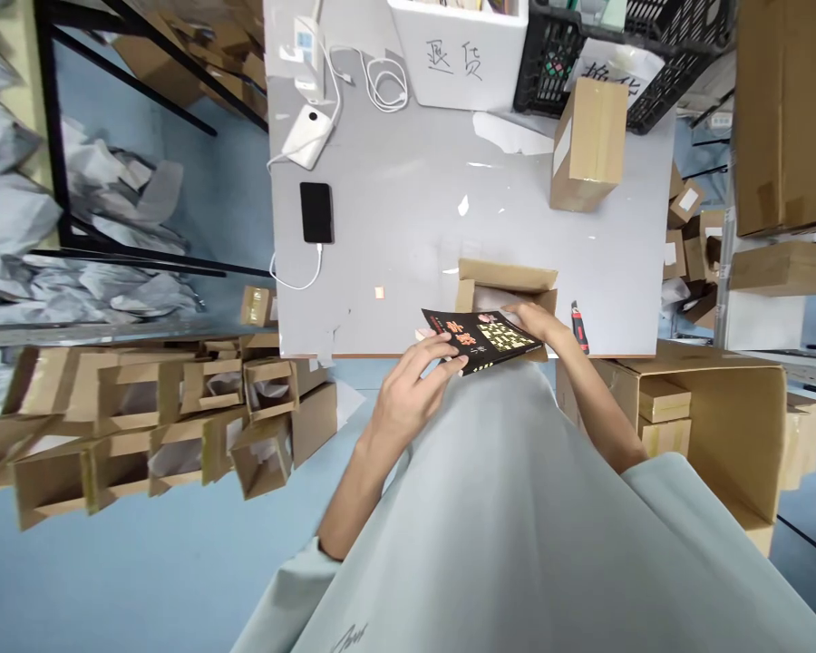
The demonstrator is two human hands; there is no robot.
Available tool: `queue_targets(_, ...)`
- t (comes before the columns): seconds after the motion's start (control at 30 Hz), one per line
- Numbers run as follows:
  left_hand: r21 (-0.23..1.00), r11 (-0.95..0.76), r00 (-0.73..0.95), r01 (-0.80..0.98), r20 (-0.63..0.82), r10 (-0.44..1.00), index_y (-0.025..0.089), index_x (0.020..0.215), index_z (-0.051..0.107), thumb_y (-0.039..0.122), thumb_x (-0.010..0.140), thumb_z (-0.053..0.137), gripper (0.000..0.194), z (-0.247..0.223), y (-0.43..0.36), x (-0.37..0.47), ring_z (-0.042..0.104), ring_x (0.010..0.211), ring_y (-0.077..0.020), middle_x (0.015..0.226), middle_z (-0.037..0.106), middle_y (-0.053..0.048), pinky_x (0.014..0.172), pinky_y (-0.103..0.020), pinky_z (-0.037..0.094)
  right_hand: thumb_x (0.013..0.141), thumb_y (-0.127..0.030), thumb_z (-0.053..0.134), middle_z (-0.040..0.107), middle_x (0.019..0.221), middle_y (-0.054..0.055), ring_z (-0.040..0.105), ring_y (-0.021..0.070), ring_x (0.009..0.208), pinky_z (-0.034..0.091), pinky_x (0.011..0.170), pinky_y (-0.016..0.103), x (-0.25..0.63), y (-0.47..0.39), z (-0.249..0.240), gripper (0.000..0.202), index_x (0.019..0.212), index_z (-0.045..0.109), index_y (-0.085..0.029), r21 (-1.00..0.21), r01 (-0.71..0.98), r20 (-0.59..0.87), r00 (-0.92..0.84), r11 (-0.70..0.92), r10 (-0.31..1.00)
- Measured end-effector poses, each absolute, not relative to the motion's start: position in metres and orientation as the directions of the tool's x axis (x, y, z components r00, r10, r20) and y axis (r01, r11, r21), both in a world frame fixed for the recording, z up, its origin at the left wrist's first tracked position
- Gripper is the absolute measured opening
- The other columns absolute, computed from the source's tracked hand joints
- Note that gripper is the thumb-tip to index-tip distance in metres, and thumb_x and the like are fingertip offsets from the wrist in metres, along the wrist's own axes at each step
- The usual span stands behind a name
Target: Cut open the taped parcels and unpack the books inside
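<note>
My left hand (416,379) grips the left end of a black book (484,339), its fingers spread over the cover. The cover has orange-red characters and a pale yellow chequered picture. Tilted, the book hangs at the table's front edge, partly in front of an open cardboard box (507,272). At the book's far right edge is my right hand (541,323), closed against it above the box opening; some of its fingers are hidden. Something whitish shows inside the box. Just right of this hand lies a red and black utility knife (579,328).
The grey table (394,218) bears a black phone (316,213), a white power bank (308,138), cables and a taped carton (590,143). A white bin (459,54) and black crate (550,63) stand at the back. Open cartons (129,399) line the left; a large carton (734,426) stands right.
</note>
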State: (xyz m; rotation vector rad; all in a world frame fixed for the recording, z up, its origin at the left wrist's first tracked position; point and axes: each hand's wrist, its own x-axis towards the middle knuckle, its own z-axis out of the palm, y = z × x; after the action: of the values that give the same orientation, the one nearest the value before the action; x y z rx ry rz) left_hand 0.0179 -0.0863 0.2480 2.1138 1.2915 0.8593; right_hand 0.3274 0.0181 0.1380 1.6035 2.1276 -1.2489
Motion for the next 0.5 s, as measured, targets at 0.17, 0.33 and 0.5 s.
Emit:
queue_targets(0.17, 0.668, -0.445, 0.325, 0.597, 0.306, 0.895, 0.049, 0.138, 0.076, 0.014, 0.112, 0.06, 0.046, 0.258, -0.084, 0.012, 0.078, 0.138, -0.0274, 0.126, 0.082, -0.003, 0.115, -0.057, 0.071, 0.113, -0.029, 0.063, 0.074, 0.16, 0.021, 0.073, 0.036, 0.146, 0.056, 0.124, 0.051, 0.331, 0.013, 0.148, 0.058, 0.17, 0.058, -0.017, -0.506, 0.862, -0.464, -0.242, -0.031, 0.852)
queue_targets(0.33, 0.667, -0.46, 0.251, 0.585, 0.39, 0.886, 0.05, 0.142, 0.074, 0.01, 0.11, 0.063, 0.053, 0.263, -0.074, 0.0, 0.08, 0.134, -0.0269, 0.126, 0.081, -0.003, 0.115, -0.055, 0.07, 0.112, -0.034, 0.066, 0.071, 0.154, 0.027, 0.073, 0.042, 0.137, 0.06, 0.113, 0.054, 0.32, 0.003, 0.179, 0.053, 0.159, 0.064, -0.011, -0.411, 0.909, -0.354, -0.094, -0.065, 0.93)
queue_targets(0.5, 0.65, -0.463, 0.201, 0.603, 0.437, 0.877, 0.035, 0.13, 0.078, 0.008, 0.108, 0.067, 0.037, 0.266, -0.059, -0.011, 0.082, 0.127, -0.026, 0.12, 0.081, -0.004, 0.11, -0.048, 0.069, 0.118, -0.039, 0.055, 0.083, 0.116, 0.011, 0.079, 0.0282, 0.102, 0.062, 0.097, 0.04, 0.316, -0.017, 0.22, 0.03, 0.123, 0.079, -0.022, -0.647, 0.758, -0.26, -0.121, -0.08, 0.958)
